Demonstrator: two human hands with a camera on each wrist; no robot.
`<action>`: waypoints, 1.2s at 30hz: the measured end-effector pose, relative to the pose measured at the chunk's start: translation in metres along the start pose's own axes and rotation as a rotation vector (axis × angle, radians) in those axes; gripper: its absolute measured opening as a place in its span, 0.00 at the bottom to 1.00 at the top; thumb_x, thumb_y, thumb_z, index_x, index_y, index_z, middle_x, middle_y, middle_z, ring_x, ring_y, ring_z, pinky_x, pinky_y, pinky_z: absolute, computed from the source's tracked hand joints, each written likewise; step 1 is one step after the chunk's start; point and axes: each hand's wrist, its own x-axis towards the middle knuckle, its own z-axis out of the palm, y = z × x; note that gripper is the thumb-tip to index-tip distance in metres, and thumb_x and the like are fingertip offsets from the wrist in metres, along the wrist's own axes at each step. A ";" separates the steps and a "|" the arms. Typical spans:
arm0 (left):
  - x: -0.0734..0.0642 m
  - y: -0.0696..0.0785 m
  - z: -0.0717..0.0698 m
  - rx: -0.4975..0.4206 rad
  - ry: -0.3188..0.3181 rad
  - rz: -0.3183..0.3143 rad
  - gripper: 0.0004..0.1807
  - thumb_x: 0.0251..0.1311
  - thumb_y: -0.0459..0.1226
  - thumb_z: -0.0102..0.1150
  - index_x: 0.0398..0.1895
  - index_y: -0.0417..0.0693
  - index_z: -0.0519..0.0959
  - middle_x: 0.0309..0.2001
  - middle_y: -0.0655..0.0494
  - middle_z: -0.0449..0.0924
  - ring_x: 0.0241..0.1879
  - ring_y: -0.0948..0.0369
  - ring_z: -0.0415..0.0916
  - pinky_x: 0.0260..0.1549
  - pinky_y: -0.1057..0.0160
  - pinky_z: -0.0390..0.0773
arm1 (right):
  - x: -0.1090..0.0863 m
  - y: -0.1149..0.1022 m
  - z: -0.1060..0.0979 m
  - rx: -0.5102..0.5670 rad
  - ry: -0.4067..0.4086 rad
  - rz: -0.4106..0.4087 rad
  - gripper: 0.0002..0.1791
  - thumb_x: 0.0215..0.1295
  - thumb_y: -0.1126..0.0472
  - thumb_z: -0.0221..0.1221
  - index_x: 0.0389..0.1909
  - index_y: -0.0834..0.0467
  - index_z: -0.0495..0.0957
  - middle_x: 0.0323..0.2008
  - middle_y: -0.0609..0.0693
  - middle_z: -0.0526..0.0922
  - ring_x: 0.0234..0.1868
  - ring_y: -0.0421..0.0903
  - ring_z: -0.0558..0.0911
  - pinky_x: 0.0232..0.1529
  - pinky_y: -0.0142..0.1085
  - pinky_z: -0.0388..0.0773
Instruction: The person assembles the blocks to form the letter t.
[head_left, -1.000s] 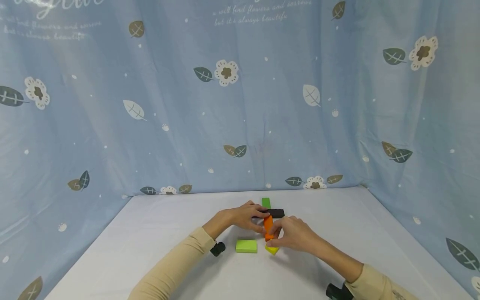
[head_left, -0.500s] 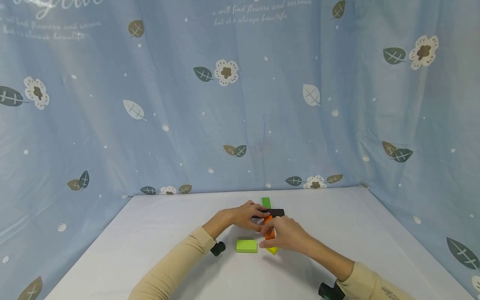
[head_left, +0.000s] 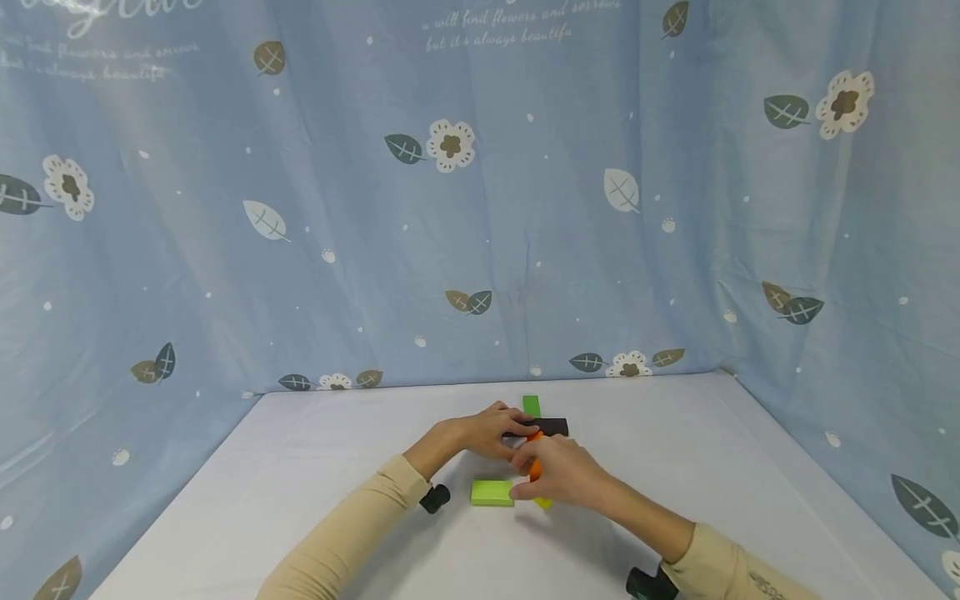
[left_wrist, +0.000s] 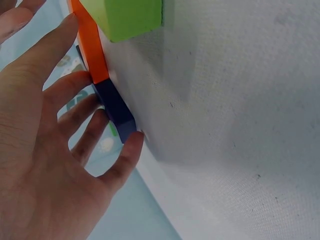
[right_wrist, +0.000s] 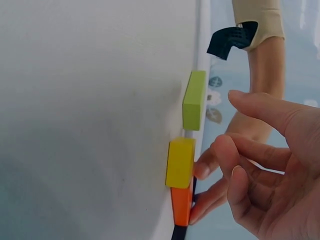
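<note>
My left hand [head_left: 489, 435] rests on the row of blocks. In the left wrist view its thumb touches the orange block [left_wrist: 91, 45] while the other fingers lie spread along the dark block [left_wrist: 116, 110]. My right hand [head_left: 566, 471] hovers above the near end of the row, fingers loosely bent around nothing. It partly covers the orange block and the yellow block [right_wrist: 180, 165] from the head. Its thumb tip overlaps the right end of a lime-green block [head_left: 491, 493] there; the right wrist view shows a gap between hand and lime-green block.
A green block [head_left: 531, 406] lies at the far end, behind the dark block. White cloth covers the table [head_left: 337, 467], with a blue patterned curtain [head_left: 510, 233] behind and at both sides. Black cameras sit at the left wrist [head_left: 435, 498] and right wrist [head_left: 651, 583].
My right hand has moved left from the yellow block, passing in front of the orange one, toward the lime-green block. My left hand and the blocks have stayed put.
</note>
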 end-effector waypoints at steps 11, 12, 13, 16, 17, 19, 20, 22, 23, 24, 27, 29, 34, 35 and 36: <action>0.000 -0.001 0.000 0.012 0.003 0.024 0.33 0.63 0.48 0.62 0.71 0.54 0.67 0.73 0.55 0.63 0.65 0.55 0.61 0.66 0.57 0.66 | 0.004 0.000 0.010 0.020 -0.011 -0.020 0.18 0.49 0.47 0.74 0.38 0.53 0.87 0.32 0.41 0.86 0.29 0.35 0.75 0.28 0.28 0.70; 0.000 -0.001 0.000 0.010 0.003 0.022 0.33 0.63 0.48 0.62 0.71 0.54 0.67 0.73 0.55 0.63 0.65 0.55 0.61 0.66 0.57 0.66 | 0.004 0.001 0.011 0.020 -0.015 -0.021 0.19 0.49 0.47 0.74 0.39 0.53 0.87 0.32 0.42 0.86 0.30 0.35 0.76 0.28 0.28 0.70; 0.000 -0.001 0.001 0.008 0.003 0.020 0.33 0.63 0.48 0.62 0.71 0.54 0.68 0.73 0.56 0.63 0.65 0.55 0.61 0.66 0.57 0.66 | 0.005 0.001 0.012 0.021 -0.019 -0.024 0.19 0.49 0.47 0.74 0.39 0.53 0.87 0.32 0.42 0.87 0.30 0.36 0.77 0.28 0.28 0.71; 0.000 -0.002 0.001 0.012 0.004 0.015 0.31 0.64 0.47 0.61 0.70 0.55 0.68 0.73 0.56 0.64 0.65 0.55 0.61 0.65 0.57 0.66 | 0.006 0.001 0.013 0.023 -0.025 -0.032 0.19 0.49 0.48 0.74 0.40 0.54 0.87 0.34 0.42 0.88 0.32 0.39 0.81 0.29 0.28 0.73; 0.000 -0.002 0.001 0.016 0.006 0.017 0.30 0.65 0.46 0.60 0.70 0.55 0.68 0.72 0.55 0.64 0.65 0.55 0.61 0.65 0.57 0.66 | 0.006 0.001 0.014 0.022 -0.027 -0.030 0.19 0.49 0.48 0.74 0.40 0.54 0.87 0.34 0.42 0.88 0.33 0.39 0.81 0.30 0.28 0.73; 0.000 -0.002 0.001 0.020 0.010 0.028 0.28 0.67 0.44 0.58 0.70 0.54 0.68 0.72 0.54 0.65 0.66 0.53 0.62 0.66 0.56 0.66 | 0.006 0.001 0.015 0.019 -0.028 -0.033 0.20 0.49 0.48 0.74 0.41 0.54 0.87 0.35 0.42 0.88 0.34 0.40 0.82 0.31 0.28 0.73; 0.000 -0.002 0.001 0.023 0.011 0.037 0.27 0.68 0.43 0.57 0.70 0.53 0.68 0.72 0.53 0.66 0.66 0.53 0.62 0.66 0.55 0.66 | 0.007 0.001 0.016 0.019 -0.028 -0.032 0.20 0.49 0.48 0.74 0.41 0.54 0.87 0.36 0.42 0.88 0.35 0.41 0.82 0.31 0.29 0.73; -0.001 -0.002 0.000 0.027 0.015 0.055 0.26 0.70 0.41 0.55 0.70 0.52 0.69 0.71 0.52 0.67 0.65 0.52 0.63 0.65 0.55 0.65 | 0.007 0.001 0.017 0.023 -0.027 -0.034 0.20 0.49 0.49 0.74 0.41 0.54 0.87 0.36 0.42 0.89 0.35 0.41 0.82 0.32 0.29 0.73; -0.001 -0.002 -0.001 0.025 0.016 0.064 0.25 0.70 0.40 0.54 0.70 0.51 0.69 0.71 0.51 0.67 0.65 0.51 0.63 0.65 0.55 0.65 | 0.007 0.001 0.017 0.026 -0.028 -0.035 0.20 0.49 0.49 0.74 0.41 0.54 0.87 0.36 0.42 0.89 0.35 0.41 0.82 0.32 0.30 0.73; -0.001 -0.003 -0.001 0.024 0.016 0.073 0.25 0.70 0.39 0.54 0.70 0.50 0.69 0.71 0.50 0.67 0.65 0.51 0.63 0.65 0.55 0.65 | 0.007 0.001 0.018 0.033 -0.029 -0.036 0.19 0.49 0.50 0.74 0.41 0.54 0.87 0.36 0.42 0.89 0.35 0.41 0.82 0.31 0.30 0.73; 0.000 -0.003 -0.002 0.025 0.017 0.091 0.24 0.70 0.35 0.52 0.69 0.49 0.69 0.71 0.49 0.67 0.65 0.51 0.64 0.64 0.56 0.65 | 0.007 0.001 0.019 0.052 -0.035 -0.034 0.18 0.48 0.52 0.74 0.41 0.54 0.87 0.36 0.43 0.89 0.34 0.40 0.82 0.29 0.29 0.73; 0.000 -0.004 -0.002 0.024 0.015 0.096 0.24 0.71 0.33 0.51 0.69 0.48 0.69 0.71 0.49 0.67 0.65 0.51 0.64 0.63 0.56 0.65 | 0.007 0.000 0.019 0.059 -0.038 -0.029 0.18 0.49 0.52 0.74 0.41 0.54 0.87 0.35 0.43 0.89 0.33 0.39 0.82 0.28 0.28 0.72; 0.002 -0.005 -0.001 0.007 0.007 0.077 0.24 0.72 0.32 0.48 0.69 0.50 0.69 0.71 0.50 0.67 0.65 0.52 0.64 0.63 0.57 0.65 | 0.007 0.000 0.021 0.079 -0.053 -0.006 0.18 0.50 0.54 0.74 0.42 0.55 0.87 0.36 0.43 0.89 0.25 0.34 0.78 0.24 0.28 0.73; 0.002 -0.005 0.000 0.002 0.006 0.075 0.23 0.72 0.32 0.48 0.69 0.50 0.69 0.71 0.50 0.67 0.65 0.52 0.64 0.63 0.57 0.65 | 0.007 0.000 0.021 0.081 -0.055 -0.004 0.18 0.50 0.54 0.74 0.42 0.55 0.87 0.36 0.43 0.89 0.25 0.34 0.78 0.24 0.29 0.73; 0.002 -0.006 0.000 -0.004 0.004 0.072 0.23 0.72 0.32 0.48 0.69 0.50 0.69 0.71 0.50 0.67 0.65 0.52 0.63 0.63 0.58 0.65 | 0.007 0.000 0.021 0.077 -0.058 -0.002 0.18 0.50 0.55 0.74 0.42 0.55 0.87 0.36 0.43 0.89 0.25 0.33 0.78 0.25 0.29 0.73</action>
